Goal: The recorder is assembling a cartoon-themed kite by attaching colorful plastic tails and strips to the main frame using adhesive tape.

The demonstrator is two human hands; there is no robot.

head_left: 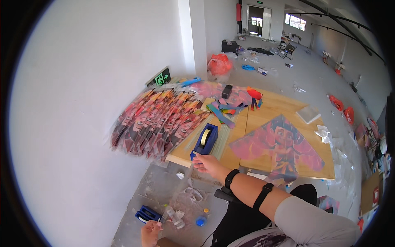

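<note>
My right hand reaches to the front end of a blue tape dispenser near the table's front edge. Its fingers are pinched at the cutter, on the end of the adhesive tape; the roll sits in the dispenser. Lower down, at the left, my left hand is closed in a pinch; what lies between the fingertips is too small to make out. Close by it is a second blue tape dispenser. A printed kite with a cartoon figure lies spread on the table, right of the first dispenser.
Folded printed kites are heaped on the table's left side, beside the wall. Behind the dispenser lie colourful ribbons and a black box-shaped item. A clear plastic packet rests at right. Below are a plastic bottle and floor litter.
</note>
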